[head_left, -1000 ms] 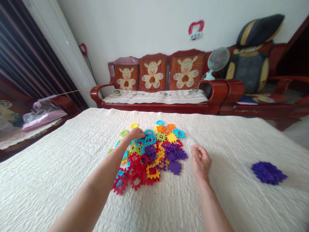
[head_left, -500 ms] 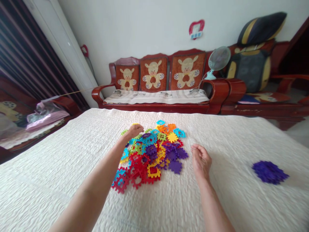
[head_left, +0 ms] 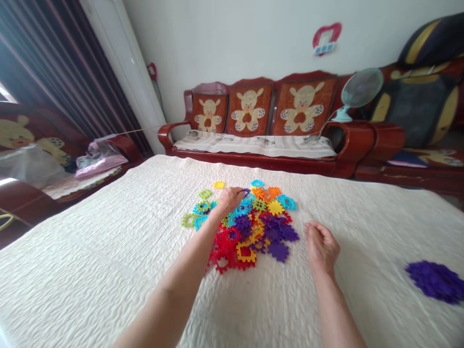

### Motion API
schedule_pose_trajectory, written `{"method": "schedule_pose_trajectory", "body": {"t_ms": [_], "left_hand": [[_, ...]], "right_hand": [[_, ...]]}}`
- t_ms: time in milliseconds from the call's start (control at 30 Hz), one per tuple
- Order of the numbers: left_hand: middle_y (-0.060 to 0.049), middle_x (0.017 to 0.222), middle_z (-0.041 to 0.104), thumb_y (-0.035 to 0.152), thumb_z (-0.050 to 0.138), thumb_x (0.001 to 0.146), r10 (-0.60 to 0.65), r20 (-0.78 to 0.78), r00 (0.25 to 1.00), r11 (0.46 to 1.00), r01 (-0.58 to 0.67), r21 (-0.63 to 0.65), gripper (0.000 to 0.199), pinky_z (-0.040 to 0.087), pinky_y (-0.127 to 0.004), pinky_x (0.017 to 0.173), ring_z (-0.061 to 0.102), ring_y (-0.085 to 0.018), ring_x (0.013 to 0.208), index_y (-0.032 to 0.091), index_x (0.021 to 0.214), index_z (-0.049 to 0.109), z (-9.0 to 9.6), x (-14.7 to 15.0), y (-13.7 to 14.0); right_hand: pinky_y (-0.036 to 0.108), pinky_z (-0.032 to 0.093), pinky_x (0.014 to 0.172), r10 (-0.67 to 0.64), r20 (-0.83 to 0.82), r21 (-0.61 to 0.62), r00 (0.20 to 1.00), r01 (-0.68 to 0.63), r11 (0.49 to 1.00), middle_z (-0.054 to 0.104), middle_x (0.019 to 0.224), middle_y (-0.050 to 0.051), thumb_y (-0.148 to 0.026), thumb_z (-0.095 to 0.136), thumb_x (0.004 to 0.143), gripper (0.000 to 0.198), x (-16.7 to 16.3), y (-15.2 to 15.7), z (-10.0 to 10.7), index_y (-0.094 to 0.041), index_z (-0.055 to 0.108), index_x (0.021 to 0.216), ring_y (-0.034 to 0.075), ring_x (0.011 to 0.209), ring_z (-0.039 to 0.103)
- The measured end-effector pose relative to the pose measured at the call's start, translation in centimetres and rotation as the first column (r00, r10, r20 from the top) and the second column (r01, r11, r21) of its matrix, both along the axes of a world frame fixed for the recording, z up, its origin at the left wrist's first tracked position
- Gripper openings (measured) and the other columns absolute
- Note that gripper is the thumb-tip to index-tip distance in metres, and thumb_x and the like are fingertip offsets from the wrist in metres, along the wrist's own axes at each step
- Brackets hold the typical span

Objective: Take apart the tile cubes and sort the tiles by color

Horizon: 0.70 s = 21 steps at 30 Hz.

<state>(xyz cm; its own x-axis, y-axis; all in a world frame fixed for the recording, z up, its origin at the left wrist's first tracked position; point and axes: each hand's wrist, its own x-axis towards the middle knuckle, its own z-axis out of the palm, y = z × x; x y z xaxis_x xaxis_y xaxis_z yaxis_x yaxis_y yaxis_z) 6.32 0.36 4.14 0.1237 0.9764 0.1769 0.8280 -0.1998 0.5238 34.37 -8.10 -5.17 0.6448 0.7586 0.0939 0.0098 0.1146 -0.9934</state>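
Observation:
A loose pile of toothed plastic building tiles [head_left: 250,232] in red, purple, yellow, blue, green and orange lies on the quilted cover. My left hand [head_left: 229,200] reaches over the back of the pile, its fingers pinched on a purple tile [head_left: 246,192] that shows at the fingertips. To the right of the pile, my right hand [head_left: 322,244] rests above the cover with its fingers curled closed; no tile shows in it. Nearest to it are flat purple tiles [head_left: 279,251]. A separate heap of purple tiles [head_left: 435,280] lies at far right.
The cream quilted cover [head_left: 108,251] spreads under everything. Behind its far edge stands a wooden sofa [head_left: 261,157] with bear-patterned cushions, and a fan [head_left: 362,87] sits at its right end. Plastic bags [head_left: 99,159] lie on a seat at left.
The view has turned left, so everything sits further right. My left hand has moved right across the back of the pile and taken hold of a purple tile. My right hand stays beside the pile.

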Motion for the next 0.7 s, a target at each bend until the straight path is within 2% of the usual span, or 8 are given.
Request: {"method": "schedule_pose_trajectory", "body": {"t_ms": [100, 233, 333, 400, 467, 533, 700], "left_hand": [[0.0, 0.076, 0.071, 0.047, 0.046, 0.091, 0.011, 0.01, 1.0, 1.0, -0.01, -0.016, 0.044, 0.045, -0.022, 0.067, 0.062, -0.014, 0.074, 0.02, 0.104, 0.078, 0.7, -0.9, -0.9], [-0.003, 0.077, 0.071, 0.036, 0.048, 0.088, 0.144, -0.075, 0.987, 0.988, -0.147, -0.039, 0.038, 0.046, -0.025, 0.071, 0.064, -0.016, 0.077, 0.016, 0.097, 0.078, 0.8, -6.3, -2.5], [-0.006, 0.093, 0.075, 0.031, 0.064, 0.076, 0.184, -0.167, 0.969, 0.978, -0.197, -0.068, 0.027, 0.048, -0.027, 0.081, 0.066, -0.021, 0.091, 0.02, 0.096, 0.078, 0.0, -10.4, -3.7], [-0.006, 0.107, 0.075, 0.03, 0.073, 0.067, 0.177, -0.202, 0.963, 0.976, -0.197, -0.087, 0.039, 0.048, -0.027, 0.087, 0.066, -0.023, 0.103, 0.025, 0.105, 0.077, -0.8, -12.1, -4.3], [-0.007, 0.113, 0.074, 0.028, 0.074, 0.065, 0.175, -0.219, 0.96, 0.974, -0.201, -0.105, 0.047, 0.048, -0.027, 0.09, 0.065, -0.024, 0.109, 0.027, 0.112, 0.075, -1.6, -12.9, -4.4], [-0.007, 0.112, 0.075, 0.026, 0.071, 0.068, 0.184, -0.225, 0.957, 0.97, -0.214, -0.118, 0.047, 0.049, -0.028, 0.089, 0.066, -0.025, 0.108, 0.028, 0.115, 0.074, -2.2, -13.2, -4.0], [-0.006, 0.092, 0.077, 0.029, 0.063, 0.079, 0.211, -0.208, 0.955, 0.959, -0.244, -0.145, 0.026, 0.05, -0.028, 0.08, 0.069, -0.023, 0.093, 0.025, 0.1, 0.078, -2.3, -12.9, -2.4]], "right_hand": [[0.035, 0.056, 0.076, -0.014, 0.005, 0.012, 1.0, 0.014, 1.0, 0.076, 0.087, 0.007, -0.043, 0.066, 0.065, 0.038, 0.1, 0.2, -0.2, -0.018, 0.071, 0.094, 0.023, 0.081, 0.072], [0.035, 0.056, 0.075, -0.027, 0.043, 0.005, 0.999, 0.026, 1.0, 0.076, 0.085, 0.007, -0.045, 0.065, 0.065, 0.039, 0.1, 0.5, -0.5, -0.017, 0.072, 0.093, 0.023, 0.081, 0.071], [0.034, 0.055, 0.074, -0.02, 0.082, 0.005, 0.996, 0.02, 1.0, 0.076, 0.084, 0.007, -0.046, 0.065, 0.066, 0.039, 0.3, 0.7, -0.9, -0.018, 0.072, 0.092, 0.023, 0.08, 0.071], [0.034, 0.055, 0.073, -0.019, 0.099, 0.011, 0.995, 0.017, 1.0, 0.077, 0.084, 0.007, -0.047, 0.065, 0.067, 0.039, 0.3, 0.7, -1.0, -0.018, 0.072, 0.093, 0.023, 0.079, 0.071], [0.034, 0.055, 0.073, -0.017, 0.095, 0.011, 0.995, 0.016, 1.0, 0.077, 0.085, 0.007, -0.047, 0.065, 0.067, 0.039, 0.3, 0.7, -1.0, -0.018, 0.072, 0.093, 0.024, 0.079, 0.071], [0.035, 0.055, 0.075, -0.01, 0.077, 0.006, 0.997, 0.009, 1.0, 0.077, 0.086, 0.007, -0.045, 0.065, 0.066, 0.039, 0.3, 0.7, -0.9, -0.018, 0.073, 0.093, 0.024, 0.081, 0.071], [0.036, 0.055, 0.077, -0.008, 0.06, 0.003, 0.998, 0.007, 1.0, 0.077, 0.086, 0.008, -0.045, 0.067, 0.064, 0.04, 0.1, 0.6, -0.7, -0.017, 0.073, 0.092, 0.025, 0.082, 0.071]]}}
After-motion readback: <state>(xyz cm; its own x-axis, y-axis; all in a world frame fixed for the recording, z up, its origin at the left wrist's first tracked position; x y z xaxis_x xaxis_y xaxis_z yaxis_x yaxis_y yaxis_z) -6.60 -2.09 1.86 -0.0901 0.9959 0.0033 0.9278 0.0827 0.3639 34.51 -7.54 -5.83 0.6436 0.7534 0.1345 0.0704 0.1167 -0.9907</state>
